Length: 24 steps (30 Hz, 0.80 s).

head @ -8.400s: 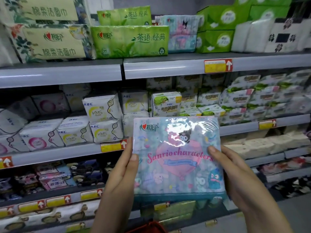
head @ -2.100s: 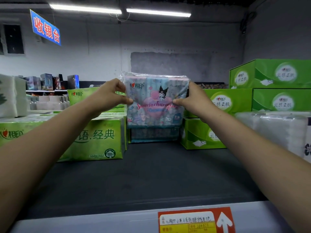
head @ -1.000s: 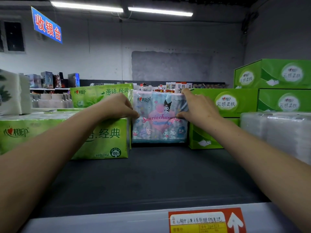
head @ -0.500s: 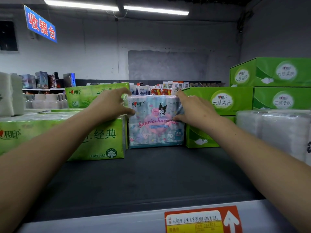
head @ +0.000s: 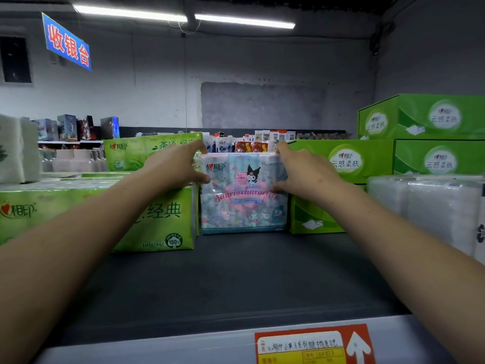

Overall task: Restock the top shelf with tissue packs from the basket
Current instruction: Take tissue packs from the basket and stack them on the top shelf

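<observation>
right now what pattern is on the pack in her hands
Pastel cartoon characters around a pink heart on the tissue pack, head view.

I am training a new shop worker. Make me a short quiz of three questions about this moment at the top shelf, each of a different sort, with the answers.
1. True or false: the cartoon tissue pack stands upright on the top shelf.
2. Which things flank the pack? A) green tissue packs on its left and green boxes on its right B) white rolls on both sides C) nothing
3. Fill in: the left hand and the right hand each touch an upper ____ of the pack.

Key: 1 true; 2 A; 3 corner.
</observation>
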Tool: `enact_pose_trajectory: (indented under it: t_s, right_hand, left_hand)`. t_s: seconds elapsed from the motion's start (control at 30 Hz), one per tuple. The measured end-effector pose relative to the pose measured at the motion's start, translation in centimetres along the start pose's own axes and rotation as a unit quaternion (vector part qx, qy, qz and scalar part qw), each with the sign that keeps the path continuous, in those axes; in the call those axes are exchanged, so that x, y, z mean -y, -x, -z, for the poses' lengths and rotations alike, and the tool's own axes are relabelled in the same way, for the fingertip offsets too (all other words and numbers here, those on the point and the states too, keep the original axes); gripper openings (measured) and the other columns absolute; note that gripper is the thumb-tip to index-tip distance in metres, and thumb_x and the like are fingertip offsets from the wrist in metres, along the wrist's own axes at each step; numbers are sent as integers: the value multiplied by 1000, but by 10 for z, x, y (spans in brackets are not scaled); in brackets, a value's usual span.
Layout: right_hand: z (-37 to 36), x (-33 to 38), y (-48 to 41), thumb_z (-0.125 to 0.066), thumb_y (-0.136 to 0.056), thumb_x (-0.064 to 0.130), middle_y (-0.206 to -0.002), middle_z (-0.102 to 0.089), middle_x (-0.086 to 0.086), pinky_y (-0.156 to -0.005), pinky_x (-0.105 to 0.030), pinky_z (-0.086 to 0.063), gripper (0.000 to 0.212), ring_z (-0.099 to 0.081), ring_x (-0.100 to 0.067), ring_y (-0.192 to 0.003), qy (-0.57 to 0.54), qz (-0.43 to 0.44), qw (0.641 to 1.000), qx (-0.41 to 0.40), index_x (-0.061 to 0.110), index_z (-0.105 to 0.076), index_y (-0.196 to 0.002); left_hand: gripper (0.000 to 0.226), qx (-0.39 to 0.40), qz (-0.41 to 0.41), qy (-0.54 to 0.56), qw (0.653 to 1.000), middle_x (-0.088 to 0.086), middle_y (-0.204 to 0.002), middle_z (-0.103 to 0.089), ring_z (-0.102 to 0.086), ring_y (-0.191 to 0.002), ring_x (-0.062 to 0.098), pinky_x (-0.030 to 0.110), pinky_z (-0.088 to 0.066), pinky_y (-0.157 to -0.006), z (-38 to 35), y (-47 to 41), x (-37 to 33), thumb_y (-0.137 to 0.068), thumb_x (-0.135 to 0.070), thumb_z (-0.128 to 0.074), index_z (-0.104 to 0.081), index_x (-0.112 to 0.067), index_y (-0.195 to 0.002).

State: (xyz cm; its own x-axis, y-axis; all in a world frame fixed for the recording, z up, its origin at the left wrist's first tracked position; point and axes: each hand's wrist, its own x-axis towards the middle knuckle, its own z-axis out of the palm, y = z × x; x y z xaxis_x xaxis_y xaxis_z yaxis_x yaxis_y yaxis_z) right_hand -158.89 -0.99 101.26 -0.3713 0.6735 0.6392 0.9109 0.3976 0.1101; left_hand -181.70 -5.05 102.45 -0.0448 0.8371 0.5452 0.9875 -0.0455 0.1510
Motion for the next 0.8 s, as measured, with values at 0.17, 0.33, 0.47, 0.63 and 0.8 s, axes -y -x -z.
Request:
enact_pose_trajectory:
  t_s: [0.17, 0.33, 0.47, 0.63, 0.8]
  right_hand:
    - [-3, -3, -1, -73, -77, 45, -110, -63, -8, -63, -31, -39, 72, -59, -28, -91, -6, 1, 1000, 1, 18, -33, -130]
    - [4, -9, -2, -69, -73, 59, -124, -60, -9, -68, -31, -38, 90, -57, -30, -107, -46, -9, 999, 4, 25, -24, -144]
    - [11, -12, -4, -66, -75, 60, -113, -65, -6, -66, -29, -40, 86, -61, -28, -100, -85, -18, 996, -12, 28, -26, -144]
    - [21, -7, -3, -58, -84, 57, -97, -67, 4, -65, -28, -40, 67, -58, -16, -89, -124, -7, 992, -29, 27, -36, -140]
    - [40, 7, 3, -58, -89, 46, -112, -65, 1, -80, -35, -51, 56, -62, -16, -90, -177, 25, 983, -34, 24, -40, -137]
  left_hand:
    - [68, -4, 0, 45, 999, 10, -119, -63, -61, -101, 25, 35, -48, -82, 1, 5, 5, -76, -40, -75, -45, -26, -136]
    - [47, -174, -50, 14, 983, 9, -114, -68, -62, -102, 27, 42, -51, -87, 4, 14, 8, -84, -40, -69, -58, -15, -123]
    - [30, -247, -57, 62, 965, 10, -105, -70, -65, -95, 25, 44, -53, -84, 16, 21, 8, -89, -32, -65, -66, -9, -109]
    - [25, -262, -44, 74, 961, 8, -102, -72, -65, -95, 24, 43, -52, -85, 25, 27, 12, -90, -30, -62, -69, -9, -102]
    - [21, -263, -38, 127, 956, 4, -95, -71, -65, -89, 19, 39, -52, -85, 36, 28, 15, -89, -30, -60, -67, -12, -98]
